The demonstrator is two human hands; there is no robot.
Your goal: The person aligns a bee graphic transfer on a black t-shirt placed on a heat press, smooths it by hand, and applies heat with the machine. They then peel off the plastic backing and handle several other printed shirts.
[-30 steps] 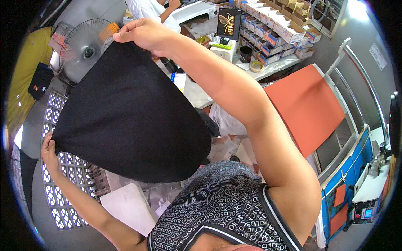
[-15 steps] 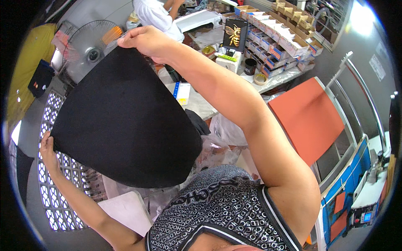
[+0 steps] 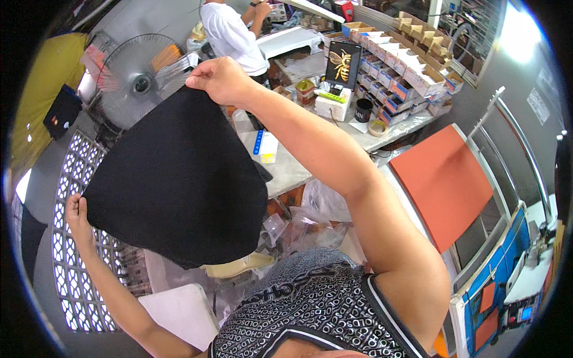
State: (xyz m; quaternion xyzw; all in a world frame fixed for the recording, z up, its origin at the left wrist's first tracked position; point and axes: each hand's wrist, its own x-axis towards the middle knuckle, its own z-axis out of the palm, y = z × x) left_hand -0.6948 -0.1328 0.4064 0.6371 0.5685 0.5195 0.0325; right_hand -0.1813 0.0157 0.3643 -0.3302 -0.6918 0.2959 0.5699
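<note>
A large piece of black cloth (image 3: pixel 179 185) hangs stretched between my two hands in front of me. My left hand (image 3: pixel 79 219) pinches its left edge, low down beside the patterned grille. Higher up and farther away, my right hand (image 3: pixel 222 79) grips the upper corner between thumb and fingers. The lower edge of the cloth hangs loose above clear plastic wrapping (image 3: pixel 304 224) and a cream-coloured plastic piece (image 3: pixel 239 265). The cloth hides part of the worktable behind it.
A standing fan (image 3: pixel 142 83) is at the far left, above a white lattice grille (image 3: pixel 74 262). A worktable (image 3: pixel 289 173) carries stacked small boxes (image 3: pixel 388 74) and a dark screen with a golden bee (image 3: pixel 345 62). A heat press with an orange pad (image 3: pixel 444 185) stands right. A person in white (image 3: pixel 236 39) works beyond.
The cloth's right and lower edges have drawn inward, uncovering more table and the cream piece. Both hands keep their grip and appear slightly lower; the whole view has shifted a little.
</note>
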